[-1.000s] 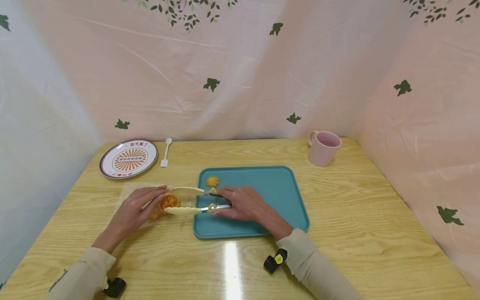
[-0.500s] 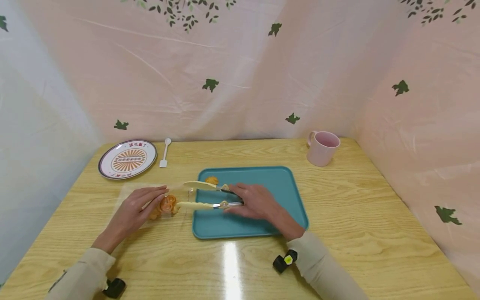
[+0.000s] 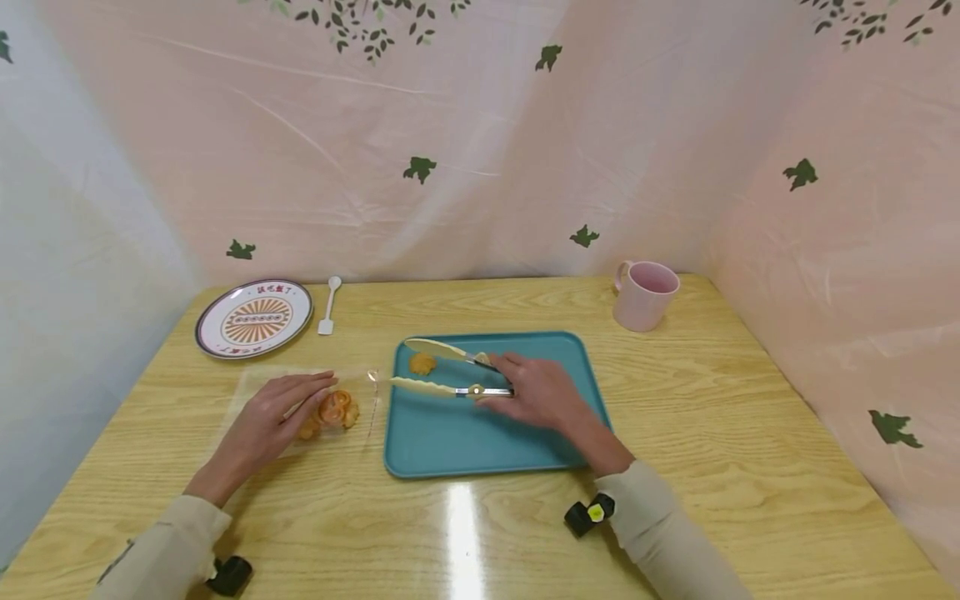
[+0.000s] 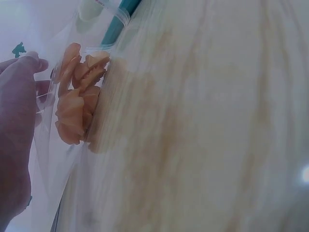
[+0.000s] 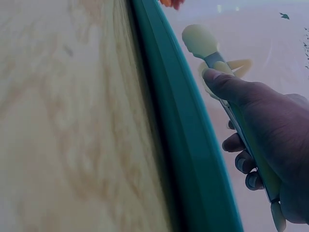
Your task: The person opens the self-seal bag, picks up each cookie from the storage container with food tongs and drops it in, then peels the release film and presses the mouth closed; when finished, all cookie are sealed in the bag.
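My left hand grips the upper layer of a clear plastic bag lying left of the teal tray. Several golden-brown cookies, one with a pretzel-like swirl, lie inside it; in the left wrist view the cookies sit beside my fingers. My right hand grips metal tongs with cream-coloured tips, their arms spread, over the tray. Nothing is between the tips. One ridged round cookie lies in the tray's far left corner, close to the tongs.
A patterned plate and a small white spoon lie at the back left of the wooden table. A pink mug stands at the back right. Fabric hangs behind and on both sides.
The tongs have moved right and away from me, out from the bag to over the tray, their tips empty. A swirled cookie stays in the bag. My left hand has kept its place.
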Action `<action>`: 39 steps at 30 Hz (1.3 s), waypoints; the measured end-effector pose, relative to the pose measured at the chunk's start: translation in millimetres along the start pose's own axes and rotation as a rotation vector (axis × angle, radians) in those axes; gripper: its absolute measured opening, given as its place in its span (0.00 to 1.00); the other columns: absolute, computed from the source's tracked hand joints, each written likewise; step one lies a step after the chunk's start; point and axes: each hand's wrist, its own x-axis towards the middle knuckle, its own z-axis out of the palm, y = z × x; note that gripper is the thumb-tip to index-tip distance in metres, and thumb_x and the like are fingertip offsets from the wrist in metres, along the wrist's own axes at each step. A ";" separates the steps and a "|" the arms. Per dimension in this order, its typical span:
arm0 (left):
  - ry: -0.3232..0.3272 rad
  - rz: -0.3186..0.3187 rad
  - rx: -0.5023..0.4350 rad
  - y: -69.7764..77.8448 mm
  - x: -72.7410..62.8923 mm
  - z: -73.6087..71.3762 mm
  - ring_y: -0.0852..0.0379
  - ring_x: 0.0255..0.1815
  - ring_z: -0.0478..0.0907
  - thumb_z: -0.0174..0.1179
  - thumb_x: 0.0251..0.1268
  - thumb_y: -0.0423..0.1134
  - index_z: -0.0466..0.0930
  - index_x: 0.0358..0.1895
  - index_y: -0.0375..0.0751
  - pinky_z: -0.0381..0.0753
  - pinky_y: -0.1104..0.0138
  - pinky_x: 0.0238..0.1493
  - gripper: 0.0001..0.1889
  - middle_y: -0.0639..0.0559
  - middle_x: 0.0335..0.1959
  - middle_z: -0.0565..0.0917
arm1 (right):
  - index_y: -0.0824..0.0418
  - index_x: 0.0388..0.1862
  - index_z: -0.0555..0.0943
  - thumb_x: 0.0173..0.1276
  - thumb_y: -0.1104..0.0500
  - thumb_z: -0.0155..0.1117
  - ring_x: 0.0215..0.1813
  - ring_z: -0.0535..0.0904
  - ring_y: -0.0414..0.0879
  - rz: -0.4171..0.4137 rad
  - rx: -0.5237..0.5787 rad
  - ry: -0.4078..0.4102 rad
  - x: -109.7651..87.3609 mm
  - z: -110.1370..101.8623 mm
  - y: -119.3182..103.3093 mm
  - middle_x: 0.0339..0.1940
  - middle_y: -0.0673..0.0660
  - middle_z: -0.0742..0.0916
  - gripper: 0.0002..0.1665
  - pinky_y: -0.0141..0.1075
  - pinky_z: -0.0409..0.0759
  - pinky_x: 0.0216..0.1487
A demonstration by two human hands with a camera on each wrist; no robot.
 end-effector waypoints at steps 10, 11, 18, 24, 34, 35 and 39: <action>0.010 0.004 -0.020 0.4 -0.5 0.0 0.41 0.55 0.83 0.68 0.61 0.21 0.86 0.58 0.36 0.63 0.75 0.69 0.21 0.43 0.58 0.86 | 0.60 0.64 0.83 0.62 0.35 0.75 0.31 0.85 0.50 -0.001 -0.030 0.006 -3.7 -3.0 10.3 0.44 0.56 0.89 0.40 0.42 0.81 0.25; 0.010 0.004 -0.021 0.1 -0.5 -0.1 0.41 0.55 0.83 0.68 0.61 0.21 0.86 0.58 0.36 0.63 0.75 0.69 0.21 0.43 0.58 0.86 | 0.59 0.64 0.83 0.61 0.35 0.76 0.31 0.85 0.50 -0.002 -0.029 0.006 -4.1 -3.1 11.2 0.43 0.56 0.88 0.40 0.43 0.81 0.25; 0.002 0.002 -0.012 -1.9 -1.1 0.2 0.42 0.55 0.82 0.68 0.63 0.22 0.86 0.57 0.35 0.61 0.77 0.70 0.19 0.43 0.58 0.86 | 0.59 0.63 0.83 0.61 0.35 0.76 0.29 0.84 0.49 -0.011 -0.065 0.002 -6.0 -3.0 14.4 0.42 0.55 0.88 0.40 0.43 0.80 0.24; 0.010 0.008 -0.011 -2.6 -1.6 0.4 0.42 0.55 0.82 0.68 0.62 0.22 0.86 0.57 0.35 0.61 0.77 0.70 0.19 0.43 0.57 0.86 | 0.59 0.64 0.83 0.62 0.34 0.75 0.28 0.84 0.48 -0.007 -0.082 -0.009 -5.8 -3.5 13.7 0.42 0.55 0.88 0.40 0.42 0.79 0.22; 0.003 -0.003 -0.010 -2.3 -1.1 0.1 0.42 0.55 0.82 0.68 0.61 0.22 0.86 0.57 0.35 0.61 0.77 0.70 0.20 0.43 0.58 0.86 | 0.59 0.64 0.83 0.62 0.34 0.74 0.29 0.84 0.49 0.009 -0.098 -0.036 -4.6 -1.3 13.8 0.42 0.55 0.88 0.41 0.42 0.79 0.23; 0.003 -0.002 -0.009 -2.2 -1.1 0.1 0.42 0.55 0.82 0.68 0.61 0.22 0.86 0.57 0.35 0.61 0.77 0.70 0.20 0.43 0.58 0.86 | 0.59 0.64 0.83 0.62 0.34 0.75 0.29 0.84 0.49 0.010 -0.097 -0.037 -4.5 -1.2 13.8 0.42 0.55 0.88 0.41 0.42 0.80 0.23; 0.004 -0.001 -0.007 -1.8 -1.3 -0.1 0.42 0.55 0.82 0.68 0.63 0.23 0.86 0.57 0.35 0.61 0.77 0.70 0.19 0.43 0.58 0.86 | 0.59 0.64 0.83 0.63 0.34 0.74 0.29 0.84 0.49 0.011 -0.096 -0.045 -3.8 -1.2 13.3 0.42 0.55 0.88 0.41 0.42 0.80 0.23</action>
